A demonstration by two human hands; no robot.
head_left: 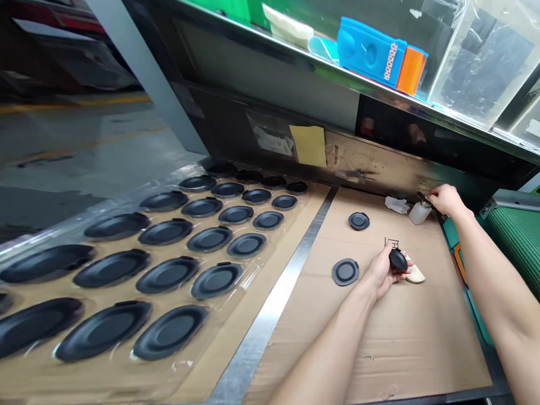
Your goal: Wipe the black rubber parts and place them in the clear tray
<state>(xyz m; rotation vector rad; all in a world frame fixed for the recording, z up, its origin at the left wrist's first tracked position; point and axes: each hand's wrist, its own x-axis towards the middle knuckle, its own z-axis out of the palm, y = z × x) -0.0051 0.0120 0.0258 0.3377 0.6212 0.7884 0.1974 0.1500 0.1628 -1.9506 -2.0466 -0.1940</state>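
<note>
My left hand [383, 269] is closed around a small black oval plastic part [398, 259], its dished face turned up. Below those fingers lies a cream-coloured, rounded piece [415, 274], partly covered by the hand. At the back right, my right hand [447, 199] pinches at the dark lid [423, 198] of a small whitish bottle [419, 214]; its fingertips are partly hidden. Two more black oval parts lie on the cardboard, one farther back [358, 220] and one nearer [345, 271], left of my left hand.
Clear plastic trays [248, 278] with several black oval parts fill the left side. A metal strip [278, 292] divides them from the cardboard [379, 349]. A crumpled white scrap [396, 205] lies beside the bottle. A green conveyor belt [517, 236] runs at right; a shelf [295, 53] overhangs.
</note>
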